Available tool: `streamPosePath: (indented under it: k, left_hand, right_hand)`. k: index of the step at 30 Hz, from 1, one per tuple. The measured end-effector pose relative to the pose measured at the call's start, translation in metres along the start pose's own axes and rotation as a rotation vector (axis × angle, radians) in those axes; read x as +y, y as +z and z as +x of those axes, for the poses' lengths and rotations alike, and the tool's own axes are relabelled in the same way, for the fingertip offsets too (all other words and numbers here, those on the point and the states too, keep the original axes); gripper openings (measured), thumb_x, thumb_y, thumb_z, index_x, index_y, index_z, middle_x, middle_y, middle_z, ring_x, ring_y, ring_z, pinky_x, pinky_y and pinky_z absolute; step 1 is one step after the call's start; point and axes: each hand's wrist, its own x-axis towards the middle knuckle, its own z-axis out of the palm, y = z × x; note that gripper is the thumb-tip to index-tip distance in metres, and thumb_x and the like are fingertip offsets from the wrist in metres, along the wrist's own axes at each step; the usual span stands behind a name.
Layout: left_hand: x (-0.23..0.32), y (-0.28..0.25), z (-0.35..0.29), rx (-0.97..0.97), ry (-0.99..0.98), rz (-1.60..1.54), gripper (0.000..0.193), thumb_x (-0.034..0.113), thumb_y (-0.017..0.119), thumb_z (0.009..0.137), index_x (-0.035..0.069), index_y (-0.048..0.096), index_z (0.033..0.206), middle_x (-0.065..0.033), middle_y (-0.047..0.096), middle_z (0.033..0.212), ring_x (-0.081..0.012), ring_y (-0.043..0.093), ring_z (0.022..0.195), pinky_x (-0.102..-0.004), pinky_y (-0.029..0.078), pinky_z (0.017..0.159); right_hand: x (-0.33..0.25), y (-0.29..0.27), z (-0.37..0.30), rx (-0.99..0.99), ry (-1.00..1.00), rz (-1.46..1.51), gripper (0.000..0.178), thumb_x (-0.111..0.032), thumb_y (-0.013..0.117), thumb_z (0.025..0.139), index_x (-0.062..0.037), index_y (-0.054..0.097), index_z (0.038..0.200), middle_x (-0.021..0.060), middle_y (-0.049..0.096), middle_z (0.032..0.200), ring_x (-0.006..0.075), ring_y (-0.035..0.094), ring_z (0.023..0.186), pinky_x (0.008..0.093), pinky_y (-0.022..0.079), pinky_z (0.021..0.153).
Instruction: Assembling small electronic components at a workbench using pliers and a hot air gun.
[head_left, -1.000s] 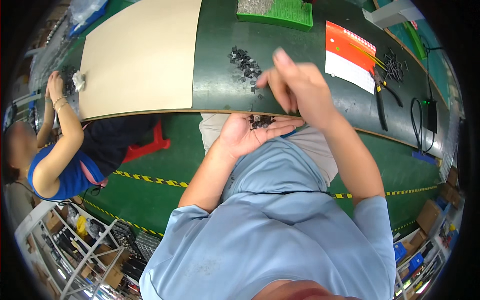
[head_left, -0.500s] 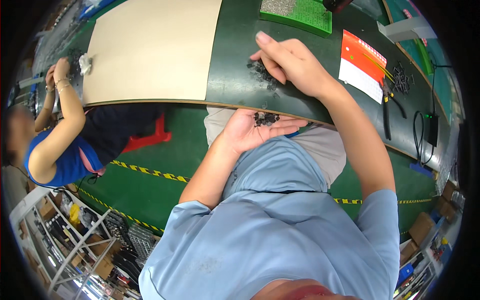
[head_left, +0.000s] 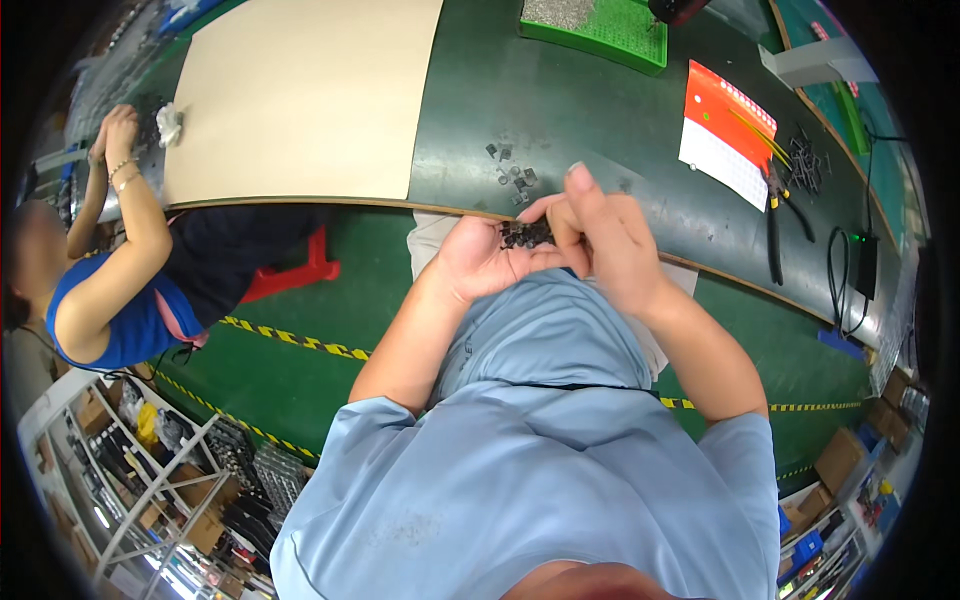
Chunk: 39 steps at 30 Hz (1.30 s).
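Closest to me, my left hand (head_left: 485,262) is cupped with the palm up, just in front of my shirt, and a small heap of black parts (head_left: 524,235) lies in it. My right hand (head_left: 600,235) touches this heap; its fingers are pinched together, I think on one part, though I cannot tell for sure. So a good handful seems gathered. Just beyond, on the dark green table (head_left: 590,100), a few loose parts (head_left: 512,170) remain. Farther away sits a green tray (head_left: 600,25).
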Motion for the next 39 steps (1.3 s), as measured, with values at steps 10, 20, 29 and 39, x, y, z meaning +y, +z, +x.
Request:
streamPosePath:
  k: [10,20,29,39]
  left_hand:
    - [-0.004,0.027,0.005,0.247,-0.025,0.275,0.069,0.046,0.039,0.108,-0.011,0.036,0.147,-0.0352,0.046,0.145,-0.0524,0.047,0.135,-0.0561,0.043,0.115]
    - [0.002,0.014,-0.015,0.217,0.05,-0.012,0.055,0.036,0.042,0.107,-0.008,0.046,0.139,-0.0288,0.057,0.133,-0.0461,0.055,0.129,-0.0618,0.045,0.111]
    - [0.003,0.022,-0.013,0.239,0.124,0.122,0.045,0.024,0.044,0.106,-0.011,0.047,0.134,-0.0312,0.049,0.142,-0.0486,0.052,0.131,-0.0599,0.046,0.112]
    - [-0.009,0.001,-0.037,0.631,0.151,0.328,0.03,0.026,0.049,0.106,-0.001,0.062,0.101,-0.0127,0.063,0.095,-0.0206,0.065,0.083,-0.0266,0.057,0.067]
  right_hand:
    - [-0.01,0.001,0.082,0.003,-0.109,-0.078,0.075,-0.054,0.038,0.106,-0.0042,0.043,0.049,0.003,0.039,0.047,0.015,0.041,0.051,0.0313,0.046,0.066]
    - [0.002,0.009,0.026,-0.078,-0.008,-0.131,0.071,-0.046,0.043,0.107,-0.0027,0.046,0.052,0.0026,0.039,0.047,0.0111,0.039,0.049,0.0309,0.036,0.05]
    - [-0.015,-0.011,0.027,-0.08,-0.031,0.088,0.077,-0.051,0.035,0.108,-0.0065,0.041,0.046,0.0012,0.035,0.045,0.0118,0.042,0.05,0.0363,0.055,0.082]
    - [0.008,-0.033,0.042,0.107,-0.125,0.026,0.074,-0.045,0.036,0.111,-0.0078,0.044,0.047,0.0008,0.037,0.046,0.0124,0.044,0.052,0.0351,0.054,0.08]
